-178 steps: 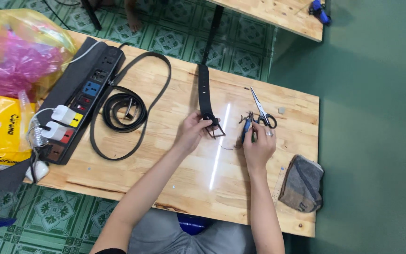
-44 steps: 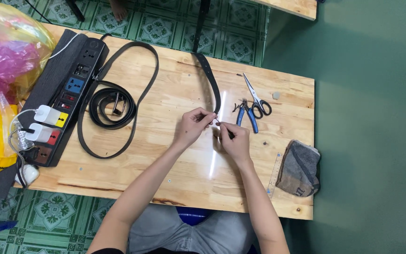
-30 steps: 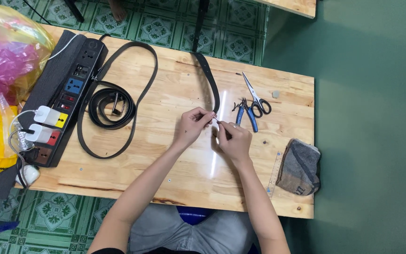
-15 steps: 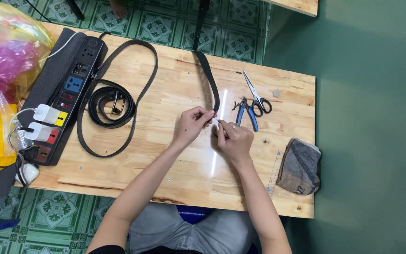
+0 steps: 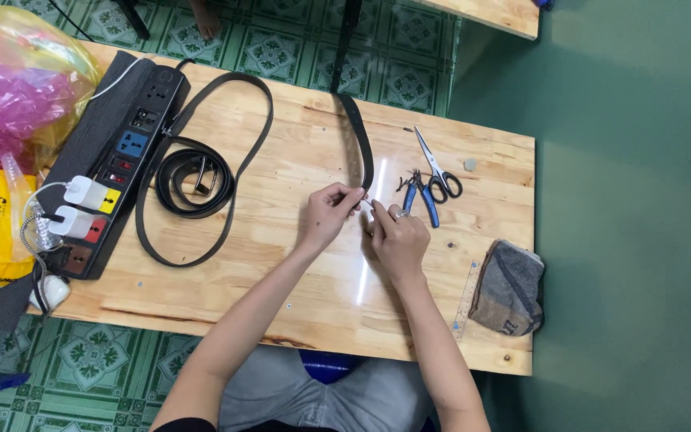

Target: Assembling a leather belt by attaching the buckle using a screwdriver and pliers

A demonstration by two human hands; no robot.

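Black leather makes up the belt [image 5: 359, 148] that runs from the far edge of the wooden surface [image 5: 297, 264] down to the person's hands; the left hand [image 5: 328, 214] pinches the belt's near end between thumb and fingertips, closed on it; the right hand [image 5: 396, 238] sits just beside it, fingers curled shut around something small and thin at the belt's tip, too small to make out; the two hands nearly touch over the middle of the surface; scissors [image 5: 439, 166] and blue-handled pliers [image 5: 417, 194] lie just beyond the right hand; a folded grey cloth [image 5: 512, 286] rests near the right edge; on the left, a second coiled belt [image 5: 193, 180] lies beside a black power strip [image 5: 117, 164] with white chargers plugged in; yellow and pink plastic bags [image 5: 9, 104] sit at the far left.
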